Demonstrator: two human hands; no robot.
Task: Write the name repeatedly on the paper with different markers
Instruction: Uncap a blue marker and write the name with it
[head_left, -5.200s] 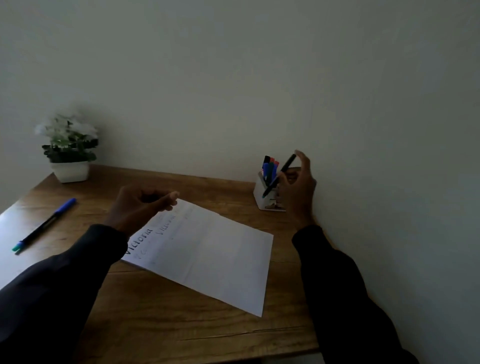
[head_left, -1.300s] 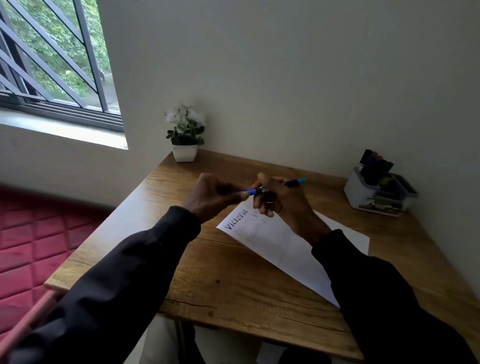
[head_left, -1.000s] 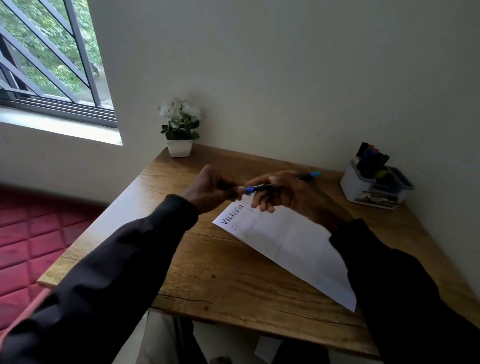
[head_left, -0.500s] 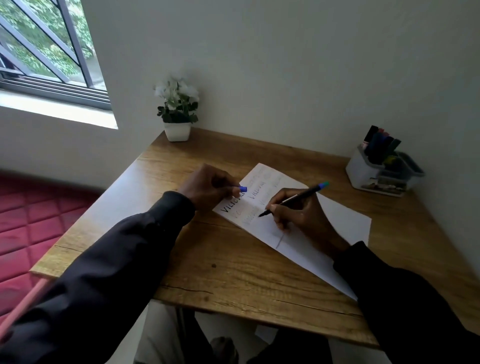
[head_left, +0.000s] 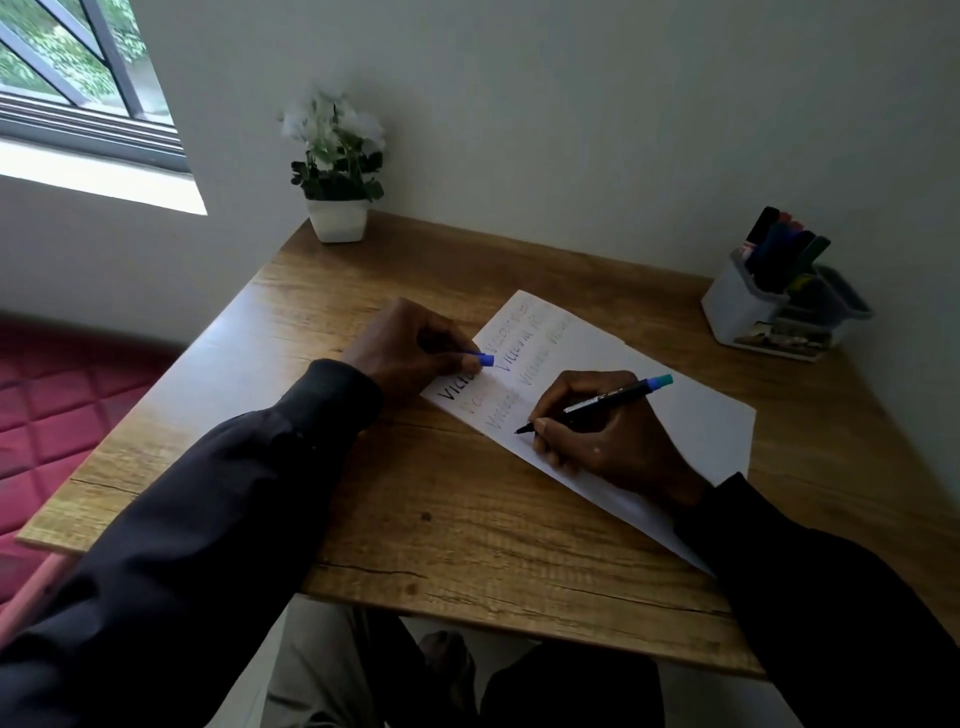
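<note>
Since uncapping, both our hands have dropped to the brown wooden bench (head_left: 415, 519), onto the slanted white paper sheet (head_left: 691, 415). Our left hand (head_left: 405, 348) pins its left corner, pinching a small blue cap (head_left: 480, 357). Our right hand (head_left: 608, 431) grips the black teal-ended marker (head_left: 602, 402), tip pointing left over the blank near edge.

This is looking like a home study corner: a wooden bench (head_left: 467, 545) is standing by a barred window (head_left: 78, 78), carrying a potted plant (head_left: 336, 171) and a holder (head_left: 732, 312) of markers (head_left: 779, 244).
</note>
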